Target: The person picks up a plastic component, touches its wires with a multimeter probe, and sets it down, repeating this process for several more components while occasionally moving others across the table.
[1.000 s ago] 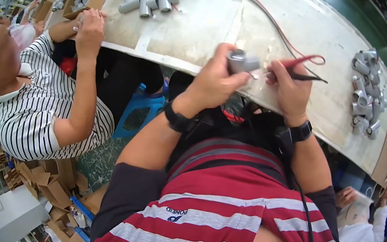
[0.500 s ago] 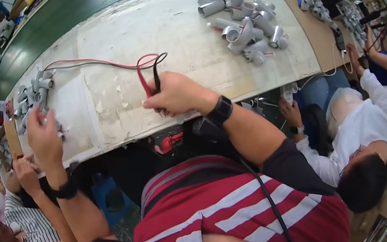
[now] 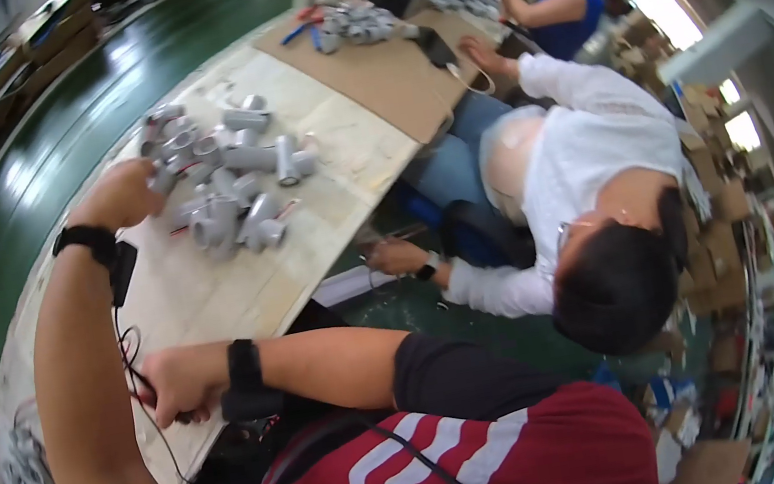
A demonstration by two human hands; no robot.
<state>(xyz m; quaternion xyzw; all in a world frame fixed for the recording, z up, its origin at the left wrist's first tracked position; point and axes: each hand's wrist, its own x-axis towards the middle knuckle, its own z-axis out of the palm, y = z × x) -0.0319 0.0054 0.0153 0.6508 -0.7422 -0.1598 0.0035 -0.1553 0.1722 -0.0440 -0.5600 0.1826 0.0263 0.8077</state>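
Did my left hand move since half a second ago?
Yes: rightward along the table, closer to the brown board. The left hand is now at a pile of grey fittings.

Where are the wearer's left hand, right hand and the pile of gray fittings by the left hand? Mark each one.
Left hand [image 3: 120, 195]: head view, on the back of the hand.
Right hand [image 3: 178, 381]: head view, middle of the hand.
Pile of gray fittings [image 3: 225, 183]: head view, a fitting near its middle.
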